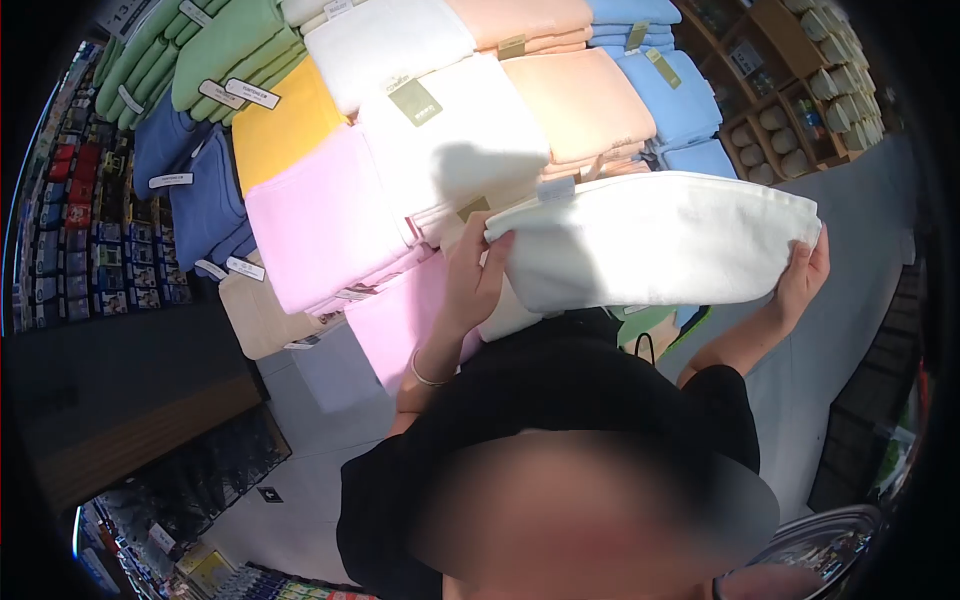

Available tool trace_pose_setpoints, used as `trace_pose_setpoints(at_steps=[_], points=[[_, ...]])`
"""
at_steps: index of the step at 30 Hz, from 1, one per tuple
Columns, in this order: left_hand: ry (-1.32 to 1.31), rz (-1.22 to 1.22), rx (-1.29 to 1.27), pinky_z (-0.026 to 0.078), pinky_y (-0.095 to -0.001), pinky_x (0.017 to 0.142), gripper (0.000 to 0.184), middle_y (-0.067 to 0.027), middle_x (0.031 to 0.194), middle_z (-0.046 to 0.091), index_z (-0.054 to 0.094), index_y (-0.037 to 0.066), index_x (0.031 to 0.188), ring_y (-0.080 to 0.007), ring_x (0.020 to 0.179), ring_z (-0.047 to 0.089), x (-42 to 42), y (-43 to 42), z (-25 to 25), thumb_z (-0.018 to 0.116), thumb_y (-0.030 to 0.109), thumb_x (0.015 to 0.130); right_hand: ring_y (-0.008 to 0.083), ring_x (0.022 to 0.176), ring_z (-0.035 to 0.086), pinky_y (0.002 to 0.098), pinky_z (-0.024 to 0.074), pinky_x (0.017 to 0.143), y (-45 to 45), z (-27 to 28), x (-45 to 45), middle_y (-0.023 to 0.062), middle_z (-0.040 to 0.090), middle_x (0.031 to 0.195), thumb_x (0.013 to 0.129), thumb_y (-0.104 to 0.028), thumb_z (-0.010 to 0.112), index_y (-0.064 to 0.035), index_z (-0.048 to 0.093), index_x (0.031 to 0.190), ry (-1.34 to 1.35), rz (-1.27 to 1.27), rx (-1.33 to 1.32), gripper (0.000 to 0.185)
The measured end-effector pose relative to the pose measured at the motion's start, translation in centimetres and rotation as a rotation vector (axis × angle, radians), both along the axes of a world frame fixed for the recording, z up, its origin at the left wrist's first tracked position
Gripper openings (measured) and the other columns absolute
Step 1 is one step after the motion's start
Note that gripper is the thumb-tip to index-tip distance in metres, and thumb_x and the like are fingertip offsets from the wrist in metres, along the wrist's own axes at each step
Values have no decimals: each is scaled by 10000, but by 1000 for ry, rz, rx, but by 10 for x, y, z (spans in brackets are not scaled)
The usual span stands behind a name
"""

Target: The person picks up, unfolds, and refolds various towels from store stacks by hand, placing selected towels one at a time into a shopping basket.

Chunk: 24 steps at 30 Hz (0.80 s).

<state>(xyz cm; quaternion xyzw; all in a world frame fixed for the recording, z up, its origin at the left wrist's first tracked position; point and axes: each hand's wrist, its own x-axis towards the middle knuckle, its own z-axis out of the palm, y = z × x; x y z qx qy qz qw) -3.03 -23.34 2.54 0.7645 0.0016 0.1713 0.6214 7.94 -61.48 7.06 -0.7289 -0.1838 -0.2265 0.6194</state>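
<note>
A folded white towel [660, 240] is stretched level in front of my body, one end in each hand. My left hand [477, 275] pinches its left end, near a small pale label [556, 189] on the upper edge. At the other end, my right hand [803, 268] grips the right corner with the thumb on top. Just beyond the towel lie stacks of folded towels: white [455, 130], pink [325, 215] and peach [580, 105]. Part of the nearest pile is hidden under the held towel and my left forearm.
Yellow [288, 125], blue [668, 95], green [230, 60] and navy [210, 195] folded towels fill the display around. Wooden cubbies [775, 100] with rolled items stand at upper right. Packed shelves [85, 210] line the left. Grey tiled floor [320, 400] shows below.
</note>
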Motion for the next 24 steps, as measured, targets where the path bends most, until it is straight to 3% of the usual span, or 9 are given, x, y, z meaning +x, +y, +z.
trace_pose_setpoints(at_steps=[4,5,8,10,12,14,17,19,24], points=[[268,-461,21,452,-304,688,194,-117,769,620,535,-23,983,-195,702,605,20,-34,-22,460,152,942,71,799,539,188,412,715,-56,29,-43,36,614,884,926,-190,527,82,582,1054,14,-351,-82,305],[203,-559,82,463,-316,683,219,-126,782,629,558,-26,929,-202,710,616,25,-39,-35,448,163,942,74,777,552,184,420,699,-60,43,-56,43,627,859,917,-161,524,73,599,1024,48,-367,-57,268],[311,-603,-39,470,-308,674,221,-123,783,629,575,-23,885,-187,705,614,28,-55,-75,457,157,937,33,626,393,175,311,560,-68,65,-75,-42,474,687,907,-193,554,2,540,787,148,-486,-313,230],[352,-605,-64,478,-272,665,261,-102,785,626,580,-34,877,-153,698,602,28,-55,-87,434,167,957,48,602,297,197,257,527,-75,68,-73,-46,367,646,891,-222,586,-21,460,725,285,-445,-582,289],[347,-568,-194,480,-255,657,284,-90,782,621,583,-44,869,-134,695,593,29,-53,-80,420,168,967,67,584,306,232,272,506,-71,53,-63,-19,357,600,859,-258,625,-10,440,704,420,-580,-666,347],[356,-555,-234,481,-248,658,296,-85,782,616,583,-54,872,-125,695,587,30,-50,-86,413,167,972,85,560,317,244,292,495,-89,21,-47,8,355,577,797,-314,682,-10,447,699,526,-631,-733,396],[342,-546,-250,481,-246,657,297,-83,780,611,583,-60,874,-121,695,584,28,-50,-88,416,165,972,209,594,607,332,471,577,-117,-41,-28,119,603,658,703,-340,737,26,582,796,765,-655,-861,409],[332,-554,-234,480,-245,664,302,-81,790,610,585,-56,881,-120,707,583,26,-49,-88,411,172,975,299,719,666,387,507,652,-152,-108,-25,186,659,782,686,-307,737,28,629,888,853,-601,-925,406],[341,-555,-184,477,-239,682,312,-75,805,608,589,-44,889,-116,724,581,26,-48,-83,404,190,981,351,859,645,422,489,759,-203,-244,-40,207,659,874,700,-264,717,-14,643,978,942,-559,-925,382]])
